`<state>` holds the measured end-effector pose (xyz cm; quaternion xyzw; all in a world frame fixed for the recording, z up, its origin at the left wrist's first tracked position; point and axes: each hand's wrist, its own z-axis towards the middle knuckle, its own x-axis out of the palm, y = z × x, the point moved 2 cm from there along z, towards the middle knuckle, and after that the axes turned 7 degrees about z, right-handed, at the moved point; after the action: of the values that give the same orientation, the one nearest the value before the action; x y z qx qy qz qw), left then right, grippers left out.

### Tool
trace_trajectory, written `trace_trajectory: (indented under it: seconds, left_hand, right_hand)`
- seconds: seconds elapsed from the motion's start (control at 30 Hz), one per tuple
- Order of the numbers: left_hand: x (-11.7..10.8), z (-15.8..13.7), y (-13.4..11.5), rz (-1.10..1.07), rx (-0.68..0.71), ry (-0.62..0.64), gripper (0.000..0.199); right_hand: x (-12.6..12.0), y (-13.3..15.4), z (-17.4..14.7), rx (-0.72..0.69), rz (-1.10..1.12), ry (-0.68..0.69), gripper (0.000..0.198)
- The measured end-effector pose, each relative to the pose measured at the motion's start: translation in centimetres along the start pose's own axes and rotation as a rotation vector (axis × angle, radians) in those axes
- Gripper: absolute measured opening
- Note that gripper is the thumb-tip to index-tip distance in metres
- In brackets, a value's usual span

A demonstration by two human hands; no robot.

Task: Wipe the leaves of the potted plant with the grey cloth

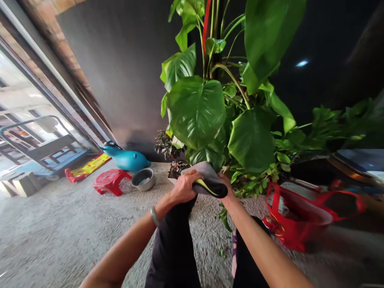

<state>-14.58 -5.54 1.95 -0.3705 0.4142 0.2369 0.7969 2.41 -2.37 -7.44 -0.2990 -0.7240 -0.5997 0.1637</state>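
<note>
A folded grey cloth (207,176) with a dark underside and a yellow-green edge is held up in front of my knees. My left hand (186,187) is closed around its left side, fingers over the top. At the cloth's right end is my right hand (225,187), gripping it, with most of its fingers hidden behind the fabric. Just beyond both hands stands a large leafy plant (198,112) with broad green leaves. A small dark-leaved plant (171,146) in a pale pot lies behind the cloth, partly covered by it.
On the rough concrete floor (99,236), a grey metal bowl (144,180), a red stool (111,181) and a blue inflatable toy (129,159) are to the left. A platform trolley (51,148) stands farther left. A red bag (300,212) sits at right.
</note>
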Motion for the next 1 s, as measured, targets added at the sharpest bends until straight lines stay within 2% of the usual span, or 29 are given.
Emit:
trace_trajectory:
  seconds: [0.07,0.2,0.23,0.3,0.37,0.43,0.57,0.67,0.77,0.83,0.9,0.97,1.0]
  left_hand:
    - [1.3,-3.0,0.6,-0.193,-0.211,0.012,0.027]
    - [4.4,-6.2,1.2,-0.710,-0.784,-0.144,0.040]
    - [5.3,-6.6,1.1,-0.832,-0.875,-0.177,0.042]
    - [7.0,-6.8,0.7,-0.992,-0.941,-0.217,0.043]
    - [8.5,-6.8,-0.1,-1.021,-0.903,-0.237,0.041]
    - [9.9,-7.0,-0.9,-0.929,-0.820,-0.230,0.036]
    - [13.1,-8.4,-2.9,-0.500,-0.581,-0.152,0.023]
    - [15.7,-10.1,-4.2,-0.307,-0.392,-0.173,0.037]
    - [17.6,-11.7,-5.2,-0.290,-0.256,-0.146,0.062]
    - [18.2,-12.3,-5.7,-0.340,-0.193,-0.053,0.079]
    - [18.2,-12.1,-5.6,-0.436,-0.146,0.101,0.094]
    - [17.7,-10.6,-4.7,-0.560,-0.149,0.295,0.088]
    - [17.1,-9.3,-3.8,-0.618,-0.189,0.370,0.075]
  right_hand:
    - [-0.7,-0.1,-0.4,0.021,0.005,-0.003,0.019]
    - [-3.1,-1.5,-2.9,0.151,-0.023,-0.090,0.024]
    - [-3.9,-2.1,-3.9,0.189,-0.034,-0.124,0.024]
    - [-5.6,-3.3,-6.0,0.252,-0.044,-0.167,0.025]
    - [-7.0,-4.3,-8.2,0.306,-0.029,-0.159,0.032]
    - [-7.8,-4.9,-10.3,0.306,-0.005,-0.103,0.046]
    - [-8.4,-5.2,-13.3,0.249,-0.030,0.033,0.064]
    - [-8.7,-6.0,-14.5,0.267,-0.059,0.002,0.068]
    - [-9.3,-7.1,-14.8,0.254,-0.026,-0.118,0.063]
    - [-10.0,-7.4,-14.5,0.221,0.006,-0.223,0.055]
    - [-10.8,-7.3,-14.2,0.216,0.017,-0.332,0.049]
    - [-11.6,-6.9,-14.1,0.247,0.023,-0.426,0.048]
    - [-11.9,-6.5,-14.1,0.264,0.030,-0.471,0.050]
